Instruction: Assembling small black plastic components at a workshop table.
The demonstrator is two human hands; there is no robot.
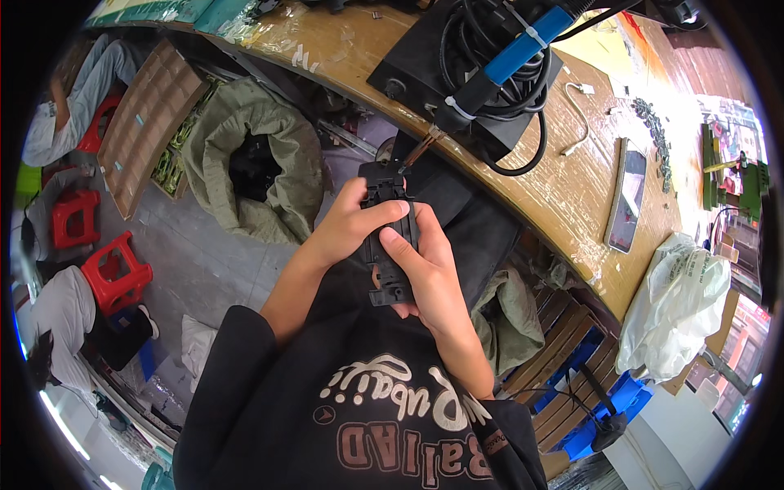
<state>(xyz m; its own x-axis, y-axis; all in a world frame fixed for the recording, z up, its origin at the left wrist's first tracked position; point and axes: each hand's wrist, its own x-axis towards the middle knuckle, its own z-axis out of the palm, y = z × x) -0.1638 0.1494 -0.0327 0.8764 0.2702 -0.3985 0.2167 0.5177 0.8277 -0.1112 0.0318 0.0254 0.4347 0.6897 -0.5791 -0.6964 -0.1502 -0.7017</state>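
Both my hands hold a long black moulded plastic part (392, 291) in front of my chest. My left hand (347, 219) grips its upper end, with the thumb lying across the top face. My right hand (428, 263) wraps the right side, its thumb pressed on the middle. Close to the part's upper end is the copper-coloured double tip (421, 150) of a tool with a blue sleeve (529, 46), strapped with white cable ties. Whether tip and part touch, I cannot tell. My fingers hide much of the part's middle and underside.
The tool rests over a black box (408, 75) with coiled black cable on a wooden bench (563, 208). A phone (627, 194), a short white cable (581, 122) and small black pieces (653, 135) lie there. Left stand a fabric sack (208, 175), red stools (116, 273) and seated people.
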